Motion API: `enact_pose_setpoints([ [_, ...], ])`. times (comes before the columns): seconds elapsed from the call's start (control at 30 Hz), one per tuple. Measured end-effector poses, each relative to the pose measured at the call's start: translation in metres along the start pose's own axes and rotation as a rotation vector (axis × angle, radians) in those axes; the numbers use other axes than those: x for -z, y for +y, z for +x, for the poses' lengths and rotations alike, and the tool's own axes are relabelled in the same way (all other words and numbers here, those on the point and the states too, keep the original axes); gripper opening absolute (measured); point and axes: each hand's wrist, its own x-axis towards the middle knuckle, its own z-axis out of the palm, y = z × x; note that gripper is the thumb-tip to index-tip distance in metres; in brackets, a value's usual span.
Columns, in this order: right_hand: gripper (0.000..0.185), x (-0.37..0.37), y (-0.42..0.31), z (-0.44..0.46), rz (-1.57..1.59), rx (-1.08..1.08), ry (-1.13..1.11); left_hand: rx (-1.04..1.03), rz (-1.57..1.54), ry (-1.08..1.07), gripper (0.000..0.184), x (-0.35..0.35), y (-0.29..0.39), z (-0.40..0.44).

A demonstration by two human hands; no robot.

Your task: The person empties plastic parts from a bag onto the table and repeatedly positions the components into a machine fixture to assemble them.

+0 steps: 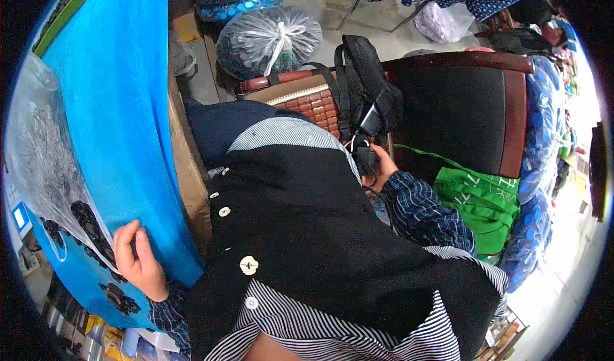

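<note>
My left hand (142,264) rests at the edge of the bright blue tabletop (105,99), fingers loosely bent and apart, with nothing in it. Close beside it lies a clear plastic bag (48,131) with black lacy pieces (89,227) at its mouth. Another dark lacy piece (119,298) lies on the blue surface near my wrist. Down by my right hip, my right hand (385,167) is wrapped round a small black device (364,158) with a white cord loop at its top. Part of the device is hidden by the fingers and my apron (288,201).
I sit on a wooden chair with a brown beaded seat mat (313,110) and black backrest (448,111). A black strapped bag (364,73) and a green cloth bag (476,201) are on my right. Filled plastic bags (268,41) stand on the floor ahead.
</note>
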Motion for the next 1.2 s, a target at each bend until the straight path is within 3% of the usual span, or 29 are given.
enact_pose_setpoints([
  [0.13, 0.046, 0.016, -0.004, 0.004, 0.002, 0.019, -0.088, 0.02, 0.0, 0.008, 0.013, -0.002, 0.002, 0.002],
  [0.53, 0.066, 0.007, -0.035, -0.03, -0.01, -0.062, -0.018, 0.008, -0.007, 0.013, 0.013, -0.018, 0.018, 0.017],
  [0.63, 0.074, 0.064, -0.051, 0.005, -0.178, -0.194, 0.365, -0.011, -0.016, -0.008, 0.013, -0.023, 0.026, 0.024],
  [0.7, 0.063, 0.067, -0.076, -0.003, -0.673, -0.182, 0.453, -0.019, -0.019, -0.007, 0.013, -0.027, 0.032, 0.03],
  [0.8, 0.047, 0.009, -0.123, -0.039, -1.938, 0.051, 0.428, -0.028, -0.021, -0.004, 0.013, -0.034, 0.044, 0.039],
  [0.87, 0.036, -0.042, -0.149, -0.055, -2.238, 0.299, 0.49, -0.026, -0.069, -0.026, 0.012, -0.038, 0.052, 0.045],
  [0.9, 0.031, -0.086, -0.115, -0.059, -2.249, 0.419, 0.542, -0.036, -0.114, -0.031, 0.012, 0.0, -0.004, 0.019],
  [1.03, 0.025, -0.208, -0.145, -0.103, -1.843, 0.908, 0.4, -0.026, -0.108, -0.015, 0.011, -0.006, 0.024, 0.014],
  [1.07, 0.025, -0.225, -0.15, -0.106, -1.867, 0.933, 0.368, -0.006, -0.092, 0.017, 0.011, -0.007, 0.025, 0.015],
  [1.13, 0.019, -0.272, -0.161, -0.104, -1.713, 1.163, 0.058, -0.077, -0.117, 0.059, 0.009, -0.016, 0.023, 0.019],
  [1.2, 0.012, -0.328, -0.162, -0.123, -1.35, 1.045, -0.275, -0.14, -0.119, 0.183, 0.008, -0.024, 0.024, 0.026],
])
